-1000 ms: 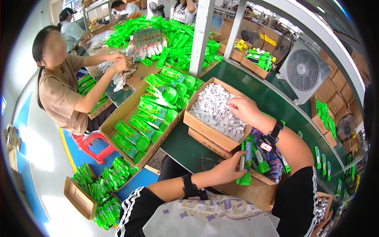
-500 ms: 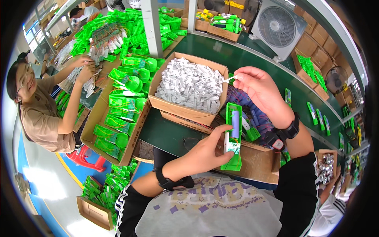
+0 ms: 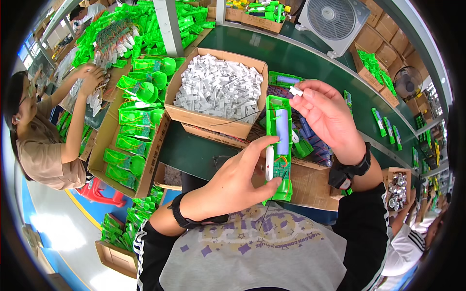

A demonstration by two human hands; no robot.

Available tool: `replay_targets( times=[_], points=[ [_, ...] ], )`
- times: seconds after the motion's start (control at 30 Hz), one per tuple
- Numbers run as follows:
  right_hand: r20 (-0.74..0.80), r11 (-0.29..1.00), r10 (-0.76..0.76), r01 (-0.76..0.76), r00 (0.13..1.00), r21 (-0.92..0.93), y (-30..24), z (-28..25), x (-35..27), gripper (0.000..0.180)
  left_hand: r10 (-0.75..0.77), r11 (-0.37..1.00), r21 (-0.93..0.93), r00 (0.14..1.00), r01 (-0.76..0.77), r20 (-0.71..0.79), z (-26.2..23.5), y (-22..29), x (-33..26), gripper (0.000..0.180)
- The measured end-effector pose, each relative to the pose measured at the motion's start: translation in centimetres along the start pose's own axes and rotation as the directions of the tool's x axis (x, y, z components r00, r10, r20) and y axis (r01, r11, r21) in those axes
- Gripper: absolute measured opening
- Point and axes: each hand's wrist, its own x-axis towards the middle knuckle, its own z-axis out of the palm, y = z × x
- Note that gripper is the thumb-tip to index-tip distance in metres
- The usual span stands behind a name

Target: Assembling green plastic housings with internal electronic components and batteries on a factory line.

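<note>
My left hand grips a long green plastic housing from its left side, fingers and thumb along its edges. Inside the housing lie a purple cylindrical battery and a green circuit board with thin wires. A white strip runs along its left edge. Just above and right of the housing, my right hand pinches a small white plastic piece between thumb and fingertips. To the left stands a carton heaped with similar white pieces.
Behind the housing, batteries and green parts lie in a box. A carton of green housings stands left. A metal post and a fan stand at the back. A person works at the left.
My right hand has moved the white piece rightward, away from the carton's edge, and turned it. The view has shifted slightly. The person at the left has turned toward their own hands.
</note>
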Motion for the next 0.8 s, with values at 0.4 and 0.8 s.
replay_targets(
  times=[0.4, 0.8],
  points=[
    [0.32, 0.207, -0.498, 0.469, 0.806, -0.859, 1.2, 0.4, -0.3, 0.01, 0.126, 0.985, 0.127, 0.99, -0.116, -0.07, 0.3, -0.4, -0.1, 0.066],
    [0.311, 0.26, -0.335, 0.404, 0.889, -0.877, 0.7, 0.2, 0.0, 0.014, 0.052, 0.991, 0.121, 0.999, -0.053, 0.012, 0.2, 0.4, -0.4, 0.068]
  ],
)
